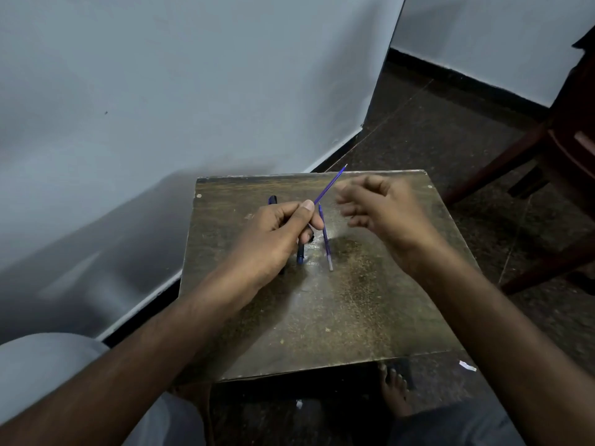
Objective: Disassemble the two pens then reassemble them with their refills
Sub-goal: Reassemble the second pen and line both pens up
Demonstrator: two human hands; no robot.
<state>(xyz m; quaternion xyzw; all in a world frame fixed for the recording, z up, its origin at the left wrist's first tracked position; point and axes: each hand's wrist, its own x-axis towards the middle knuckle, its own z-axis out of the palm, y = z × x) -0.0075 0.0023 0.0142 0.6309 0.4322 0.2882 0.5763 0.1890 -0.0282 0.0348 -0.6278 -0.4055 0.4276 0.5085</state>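
Pale blue walls and a dark speckled floor frame a small, worn brown surface at the centre of the frame, where a seated person works on two dismantled pens. At centre, the left hand pinches a thin blue refill between thumb and curled fingers, its free end angled toward the upper right, past the far edge of the surface. Just right of it, the right hand hovers blurred, its fingers loosely curled and holding nothing visible. A second refill lies flat on the surface between the hands, and a dark blue pen barrel lies beside it, partly under the left hand; another dark pen piece shows just above the left knuckles. The risks look plain enough: the slim refill could slip from the pinch, bend if pushed crookedly into a barrel, or leave ink on the skin. The loose refill, round and light, could roll off toward the floor if a wrist brushes it. Dim light may make parts easy to mismatch.
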